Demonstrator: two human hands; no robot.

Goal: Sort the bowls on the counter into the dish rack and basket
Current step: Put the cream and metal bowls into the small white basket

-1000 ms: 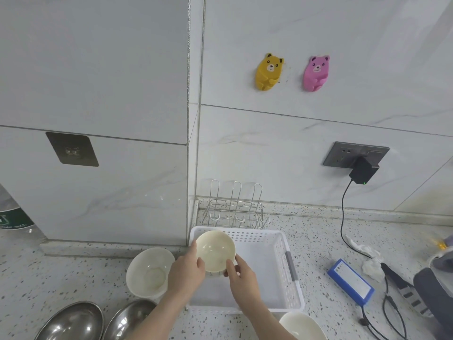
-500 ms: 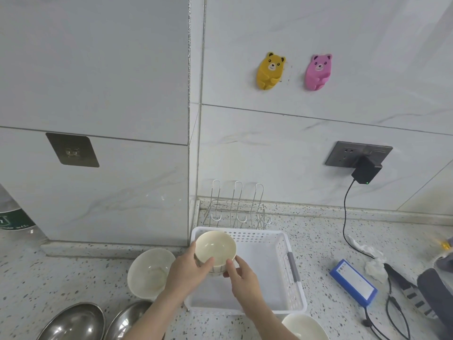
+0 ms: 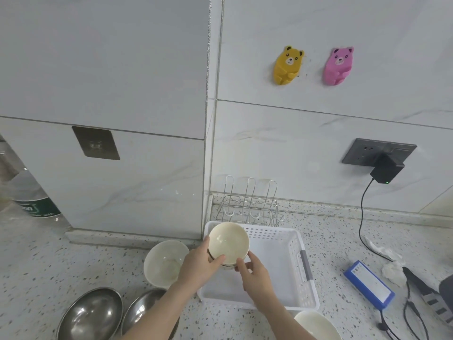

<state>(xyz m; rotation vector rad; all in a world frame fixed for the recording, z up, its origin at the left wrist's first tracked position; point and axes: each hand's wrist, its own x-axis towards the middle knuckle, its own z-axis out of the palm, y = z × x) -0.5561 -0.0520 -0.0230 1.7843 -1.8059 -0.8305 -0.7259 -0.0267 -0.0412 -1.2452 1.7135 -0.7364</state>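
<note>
Inspection taken with the white basket (image 3: pixel 297 244) as reference. Both hands held one small cream bowl (image 3: pixel 229 242) above the basket's rear left corner. The left hand (image 3: pixel 201 265) gripped its near-left side, thumb hooked over the rim; the right hand (image 3: pixel 255 276) pinched the underside with curled fingers. Compared with one second prior, the bowl had shifted toward the basket's back wall and tipped less steeply toward the viewer, its opening facing more nearly upward (contact with the basket floor could not be confirmed). Judgement: the placement into the basket was under way, not completed.

The wire dish rack (image 3: pixel 250 204) stood directly behind the basket, with nothing in it. Outstanding items: a larger cream bowl (image 3: pixel 164 262) just left of the basket, two steel bowls (image 3: pixel 90 312) further left and nearer, and another white bowl (image 3: pixel 316 323) in front of the basket's near right corner.
</note>
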